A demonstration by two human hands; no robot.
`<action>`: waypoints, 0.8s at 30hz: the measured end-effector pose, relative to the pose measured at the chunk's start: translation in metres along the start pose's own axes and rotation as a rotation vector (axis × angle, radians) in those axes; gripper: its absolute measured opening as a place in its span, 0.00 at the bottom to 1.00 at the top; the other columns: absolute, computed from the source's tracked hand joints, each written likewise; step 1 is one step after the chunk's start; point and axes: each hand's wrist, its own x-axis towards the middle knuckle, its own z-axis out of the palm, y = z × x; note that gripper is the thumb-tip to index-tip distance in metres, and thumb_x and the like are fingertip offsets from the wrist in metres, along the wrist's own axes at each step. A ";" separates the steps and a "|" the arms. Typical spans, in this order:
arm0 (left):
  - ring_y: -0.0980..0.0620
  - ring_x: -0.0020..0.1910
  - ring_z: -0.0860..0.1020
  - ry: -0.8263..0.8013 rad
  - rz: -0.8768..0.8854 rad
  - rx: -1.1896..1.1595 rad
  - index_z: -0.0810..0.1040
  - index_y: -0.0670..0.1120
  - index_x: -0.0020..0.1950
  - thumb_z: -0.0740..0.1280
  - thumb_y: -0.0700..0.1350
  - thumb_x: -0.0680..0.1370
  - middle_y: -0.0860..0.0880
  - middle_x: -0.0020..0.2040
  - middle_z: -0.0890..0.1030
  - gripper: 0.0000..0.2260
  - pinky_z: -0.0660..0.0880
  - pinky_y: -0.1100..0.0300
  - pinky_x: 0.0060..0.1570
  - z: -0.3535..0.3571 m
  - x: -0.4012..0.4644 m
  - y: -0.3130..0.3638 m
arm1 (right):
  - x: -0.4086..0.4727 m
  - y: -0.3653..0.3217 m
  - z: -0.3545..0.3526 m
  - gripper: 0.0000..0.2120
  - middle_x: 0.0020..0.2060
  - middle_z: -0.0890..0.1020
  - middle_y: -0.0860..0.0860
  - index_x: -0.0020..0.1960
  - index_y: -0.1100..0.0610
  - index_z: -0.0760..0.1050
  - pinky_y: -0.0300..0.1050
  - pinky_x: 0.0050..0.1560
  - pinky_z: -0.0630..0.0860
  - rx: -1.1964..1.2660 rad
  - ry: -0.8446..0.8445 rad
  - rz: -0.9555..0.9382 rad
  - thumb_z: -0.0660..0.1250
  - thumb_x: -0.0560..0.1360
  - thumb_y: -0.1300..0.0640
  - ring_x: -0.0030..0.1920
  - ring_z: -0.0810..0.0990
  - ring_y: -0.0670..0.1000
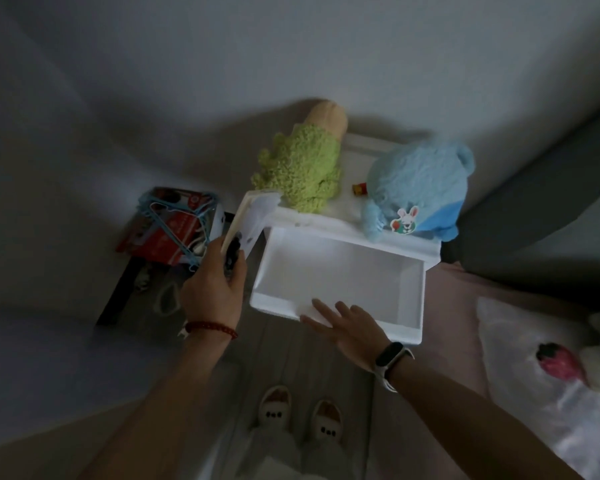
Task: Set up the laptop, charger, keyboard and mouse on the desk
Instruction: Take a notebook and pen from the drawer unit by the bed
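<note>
Dim room, head view looking down at a white plastic bedside drawer (pixel 340 271) standing pulled open, its inside showing bare white. The left hand (pixel 215 289) is gripping a flat white slab-like object (pixel 248 220), probably the keyboard, along with something small and dark (pixel 232 258) tucked under the fingers; blur is making it impossible to say whether that is the mouse. The slab is tilting up and away from the hand, held just beside the drawer's left wall. The right hand (pixel 343 327) is lying with fingers straight and spread on the drawer's near front edge, holding nothing. Laptop and charger are not showing anywhere here. Handling judgement: the slab is looking light and stiff, smooth enough to slip, and one-end holding is leaving the far end levering; a grip nearer its middle, or a second hand underneath, would be steadier. A fuzzy green plush toy (pixel 302 174) and a round blue plush toy (pixel 420 188) are sitting on the cabinet top behind the drawer. Patterned slippers (pixel 298 417) are showing below.
</note>
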 end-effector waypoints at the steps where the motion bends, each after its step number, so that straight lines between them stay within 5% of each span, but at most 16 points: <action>1: 0.35 0.35 0.81 0.000 -0.018 -0.008 0.76 0.38 0.55 0.70 0.39 0.73 0.36 0.39 0.83 0.12 0.75 0.52 0.31 0.000 -0.001 0.001 | 0.003 0.007 -0.003 0.36 0.57 0.81 0.54 0.64 0.48 0.69 0.45 0.30 0.77 -0.033 -0.012 0.029 0.79 0.59 0.56 0.39 0.81 0.52; 5: 0.35 0.33 0.81 0.030 -0.004 -0.022 0.73 0.44 0.57 0.70 0.41 0.73 0.36 0.38 0.82 0.14 0.75 0.50 0.29 0.002 0.003 0.006 | 0.028 0.037 -0.013 0.29 0.57 0.81 0.52 0.58 0.47 0.78 0.46 0.36 0.77 -0.197 -0.065 0.101 0.80 0.58 0.50 0.46 0.82 0.53; 8: 0.35 0.32 0.80 0.060 0.030 -0.039 0.67 0.50 0.56 0.67 0.44 0.73 0.36 0.37 0.82 0.15 0.76 0.49 0.27 0.005 0.012 0.012 | 0.041 0.057 -0.020 0.27 0.59 0.80 0.49 0.59 0.45 0.78 0.52 0.49 0.79 -0.307 -0.043 0.121 0.77 0.61 0.47 0.56 0.80 0.53; 11: 0.36 0.30 0.80 0.074 0.068 -0.031 0.68 0.48 0.55 0.68 0.43 0.72 0.36 0.35 0.82 0.15 0.75 0.51 0.25 0.010 0.018 0.014 | 0.039 0.064 -0.019 0.30 0.73 0.63 0.52 0.74 0.47 0.58 0.62 0.69 0.59 -0.520 -0.098 0.112 0.62 0.75 0.46 0.72 0.63 0.56; 13: 0.36 0.30 0.80 0.063 0.060 -0.016 0.68 0.48 0.55 0.69 0.43 0.72 0.36 0.35 0.82 0.15 0.75 0.50 0.24 0.014 0.019 0.012 | 0.043 0.070 -0.012 0.29 0.76 0.45 0.56 0.76 0.54 0.40 0.67 0.69 0.42 -0.647 -0.142 0.097 0.51 0.81 0.52 0.75 0.45 0.59; 15: 0.36 0.31 0.80 0.051 0.034 -0.003 0.67 0.50 0.54 0.66 0.47 0.73 0.37 0.35 0.82 0.13 0.75 0.49 0.24 0.016 0.017 0.010 | 0.057 0.077 -0.015 0.29 0.76 0.39 0.57 0.75 0.57 0.37 0.68 0.66 0.36 -0.705 -0.129 0.119 0.50 0.81 0.55 0.74 0.38 0.60; 21: 0.38 0.31 0.80 -0.013 -0.032 0.004 0.72 0.48 0.53 0.64 0.49 0.74 0.41 0.34 0.82 0.10 0.73 0.54 0.25 0.007 0.000 0.007 | 0.070 0.083 -0.021 0.28 0.76 0.42 0.57 0.76 0.60 0.41 0.66 0.68 0.37 -0.749 -0.145 0.149 0.51 0.80 0.58 0.75 0.40 0.59; 24: 0.39 0.36 0.80 -0.068 -0.113 -0.050 0.74 0.43 0.54 0.65 0.47 0.77 0.41 0.36 0.81 0.10 0.65 0.62 0.27 -0.007 -0.013 0.009 | 0.068 0.068 -0.041 0.25 0.76 0.55 0.57 0.75 0.58 0.55 0.62 0.72 0.42 -0.349 -0.051 0.188 0.53 0.79 0.57 0.76 0.51 0.59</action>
